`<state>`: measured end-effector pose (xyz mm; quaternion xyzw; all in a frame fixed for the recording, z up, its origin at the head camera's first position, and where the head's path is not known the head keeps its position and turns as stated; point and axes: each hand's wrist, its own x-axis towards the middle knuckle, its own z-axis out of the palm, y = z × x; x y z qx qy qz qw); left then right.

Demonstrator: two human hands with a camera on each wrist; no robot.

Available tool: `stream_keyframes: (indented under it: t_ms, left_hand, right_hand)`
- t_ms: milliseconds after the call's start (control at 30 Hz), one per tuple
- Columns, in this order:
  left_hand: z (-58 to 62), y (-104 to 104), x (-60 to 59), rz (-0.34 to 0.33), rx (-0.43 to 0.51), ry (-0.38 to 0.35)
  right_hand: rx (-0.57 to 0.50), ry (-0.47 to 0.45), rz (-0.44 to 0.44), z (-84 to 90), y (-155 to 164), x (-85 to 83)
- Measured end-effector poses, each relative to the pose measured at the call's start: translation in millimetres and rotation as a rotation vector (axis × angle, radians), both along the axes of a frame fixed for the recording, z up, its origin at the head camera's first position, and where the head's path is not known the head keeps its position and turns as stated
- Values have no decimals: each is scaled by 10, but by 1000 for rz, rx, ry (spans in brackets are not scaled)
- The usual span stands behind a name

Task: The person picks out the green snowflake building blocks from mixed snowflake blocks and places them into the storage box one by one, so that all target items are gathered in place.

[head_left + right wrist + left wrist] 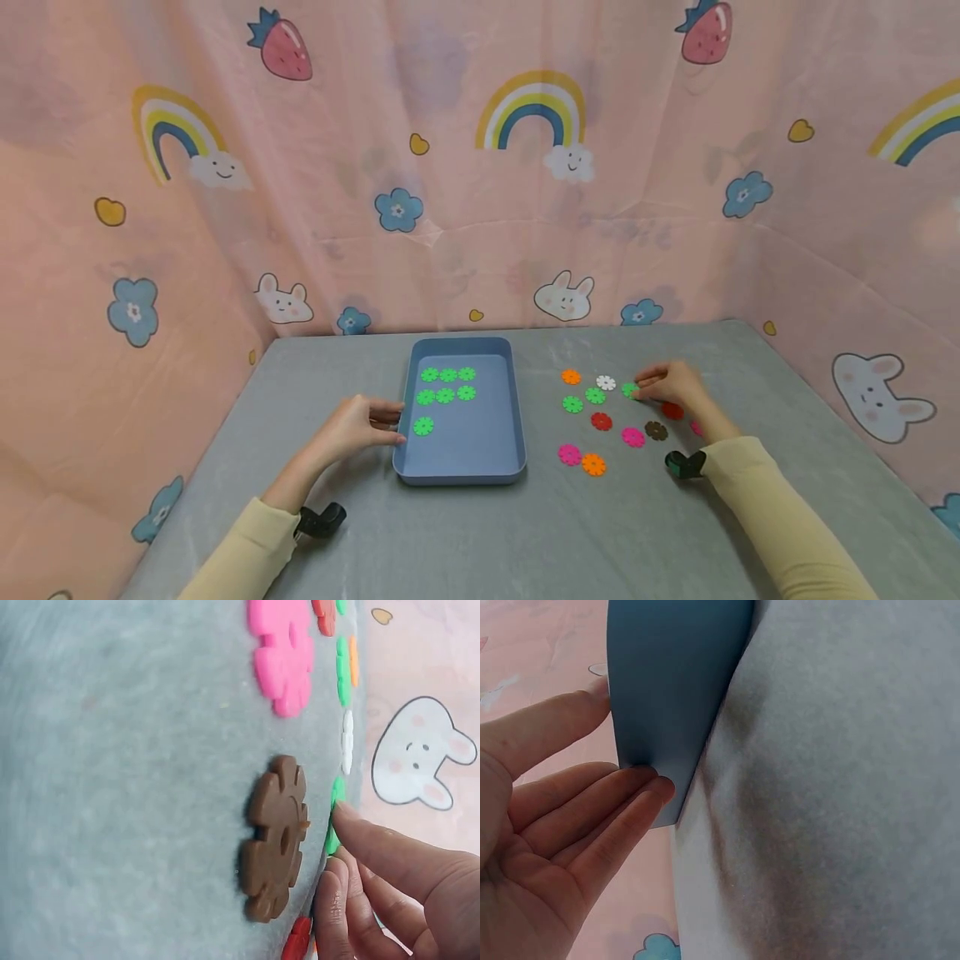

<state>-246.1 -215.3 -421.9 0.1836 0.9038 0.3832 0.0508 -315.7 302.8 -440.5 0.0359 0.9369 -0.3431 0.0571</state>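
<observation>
A blue-grey tray [495, 454] stands on the table, with several green flower-shaped discs [446, 396] lying inside toward its left. Beside its left wall is my left hand [358, 427]. In the left wrist view, that hand's mostly straight fingers [622, 799] touch the tray's outer wall [676, 682]. To the right of the tray, my right hand [673, 385] pinches the edge of a green flower-shaped disc [337, 796] at table level. Nearest to this hand are a white disc [606, 382], a red disc [672, 411] and a brown disc [276, 840].
More loose discs lie right of the tray: green discs [573, 404], orange discs [593, 464], pink discs [633, 437] and another red disc [602, 422]. A grey cloth covers the table [465, 542]. A pink patterned curtain [465, 258] hangs behind and at the sides.
</observation>
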Motion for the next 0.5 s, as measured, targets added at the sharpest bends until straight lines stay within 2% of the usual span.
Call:
stream_keyframes:
  t_ms: [500]
  left_hand:
    - [-5,1,8,3,2,4]
  right_hand:
    - [-27,-22,-3,-12,-24,-16]
